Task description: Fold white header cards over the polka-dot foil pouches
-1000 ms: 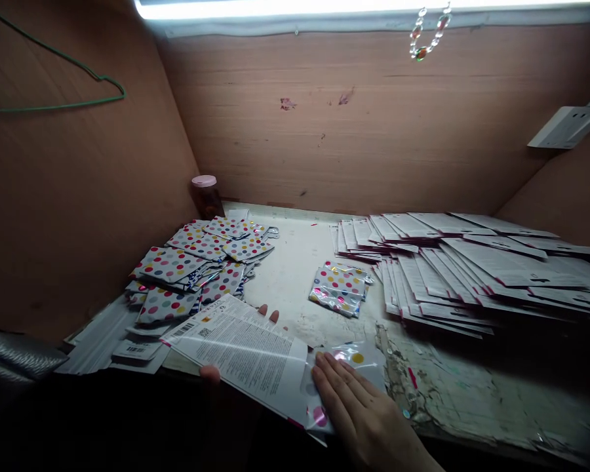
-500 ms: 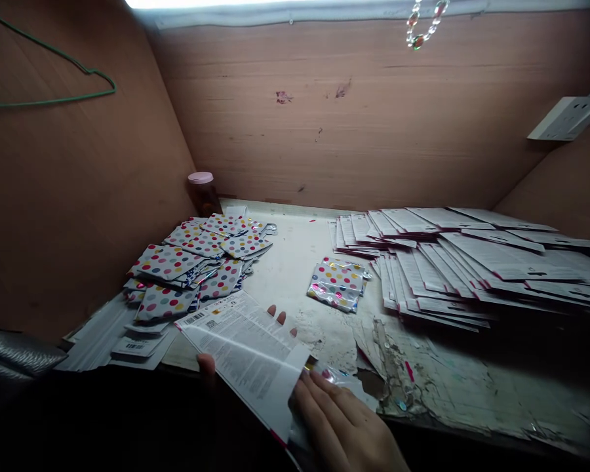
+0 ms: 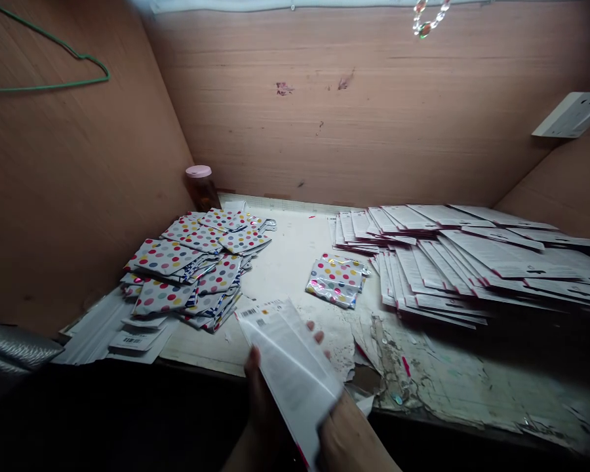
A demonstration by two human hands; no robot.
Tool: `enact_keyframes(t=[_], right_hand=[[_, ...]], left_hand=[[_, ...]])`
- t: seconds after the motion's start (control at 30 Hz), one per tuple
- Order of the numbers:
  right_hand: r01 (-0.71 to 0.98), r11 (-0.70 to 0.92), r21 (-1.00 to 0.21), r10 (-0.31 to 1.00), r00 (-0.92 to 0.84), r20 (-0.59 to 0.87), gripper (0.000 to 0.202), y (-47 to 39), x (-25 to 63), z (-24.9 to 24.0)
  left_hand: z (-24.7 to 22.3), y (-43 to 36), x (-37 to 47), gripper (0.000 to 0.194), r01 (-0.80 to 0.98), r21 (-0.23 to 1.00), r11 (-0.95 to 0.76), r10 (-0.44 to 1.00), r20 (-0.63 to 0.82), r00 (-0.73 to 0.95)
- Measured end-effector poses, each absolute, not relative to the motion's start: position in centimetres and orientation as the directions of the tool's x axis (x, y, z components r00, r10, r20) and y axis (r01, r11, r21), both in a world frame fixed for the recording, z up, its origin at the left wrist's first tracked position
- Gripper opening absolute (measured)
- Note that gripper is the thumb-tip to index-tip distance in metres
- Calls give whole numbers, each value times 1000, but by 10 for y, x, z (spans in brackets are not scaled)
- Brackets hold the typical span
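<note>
Clearly, the printed white packet [image 3: 292, 373] is at the lower centre of the frame, tilted, with its barcode end toward the upper left and its other end down toward the bottom edge. The left hand [image 3: 264, 403] cradles it from beneath, closed around its width: the thumb is along the left edge, and fingertips show past the right edge, so the packet lies across the palm between them. The right hand [image 3: 349, 429] is at the packet's lower right end, its fingers hidden by the packet; whether they pinch anything or are spread, I cannot tell.

Just left of centre, dotted pouches [image 3: 164, 257] lie in an overlapping heap on the worn white table [image 3: 290, 242], with clear-looking bags [image 3: 91, 337] and a barcode card [image 3: 134, 339] at its lower left. A small dotted bundle [image 3: 335, 282] rests near mid-frame, apart from both hands. Rows of printed packets [image 3: 501, 257] overlap across the right side. A pink-lidded bottle [image 3: 201, 187] stands behind the heap, a green hanger [image 3: 73, 84] is at upper left, and a beaded loop [image 3: 425, 27] hangs at upper right.
</note>
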State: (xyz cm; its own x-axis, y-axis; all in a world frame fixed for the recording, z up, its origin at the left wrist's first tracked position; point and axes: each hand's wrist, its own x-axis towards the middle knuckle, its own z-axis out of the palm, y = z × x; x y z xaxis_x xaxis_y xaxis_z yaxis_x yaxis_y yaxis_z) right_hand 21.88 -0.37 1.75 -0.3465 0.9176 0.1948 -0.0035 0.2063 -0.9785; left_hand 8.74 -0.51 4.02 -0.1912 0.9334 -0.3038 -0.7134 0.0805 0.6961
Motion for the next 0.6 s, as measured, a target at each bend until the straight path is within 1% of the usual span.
enact_keyframes(t=[0.03, 0.07, 0.1, 0.13, 0.17, 0.2, 0.23, 0.27, 0.3, 0.33, 0.37, 0.4, 0.43, 0.47, 0.5, 0.6], right_hand=[[61, 329, -942, 830, -496, 257, 44, -4, 229, 21], [121, 435, -892, 749, -598, 285, 47, -3, 240, 25], [171, 542, -823, 685, -657, 315, 48, 0, 249, 30], [231, 626, -745, 650, -682, 335, 45, 4, 255, 33], [299, 667, -682, 660, -662, 355, 40, 9, 259, 35], [368, 666, -649, 702, -602, 380, 34, 16, 260, 34], [433, 645, -630, 747, -531, 400, 31, 24, 260, 31], [486, 623, -612, 778, -465, 423, 28, 32, 259, 27], [528, 607, -594, 794, -412, 446, 26, 40, 258, 22], [557, 597, -577, 801, -379, 464, 23, 48, 257, 16], [574, 593, -565, 803, -362, 474, 22, 54, 258, 12], [580, 589, -562, 805, -355, 476, 21, 61, 259, 8], [583, 585, -564, 808, -351, 474, 20, 66, 262, 6], [589, 580, -563, 810, -342, 477, 19, 71, 265, 5], [606, 570, -555, 814, -322, 484, 19, 77, 269, 6], [659, 544, -519, 821, -288, 493, 29, 90, 275, 6]], left_hand=[[37, 2, 75, 97, -667, 742, 68, 934, -282, -218], [33, 10, 63, 88, -586, 809, 51, 929, -253, -268], [27, 18, 53, 75, -417, 908, 33, 912, -198, -359], [20, 25, 45, 72, -345, 938, 9, 900, -158, -405], [13, 31, 40, 78, -257, 966, -11, 883, -111, -455], [7, 34, 37, 86, -186, 982, -34, 863, -65, -500], [2, 35, 37, 88, -144, 988, -51, 849, -33, -528], [0, 33, 39, 82, -60, 996, -65, 838, 22, -545], [-1, 30, 41, 70, 77, 994, -84, 839, 112, -533], [-1, 25, 44, 58, 251, 961, -114, 851, 225, -476], [1, 19, 48, 50, 431, 888, -159, 869, 333, -365], [3, 14, 51, 46, 584, 783, -216, 885, 409, -222], [4, 11, 54, 45, 686, 673, -276, 891, 446, -80], [5, 9, 57, 46, 736, 594, -325, 891, 453, 28], [6, 9, 60, 49, 745, 568, -350, 893, 442, 82], [5, 18, 67, 53, 740, 585, -332, 912, 401, 92]])
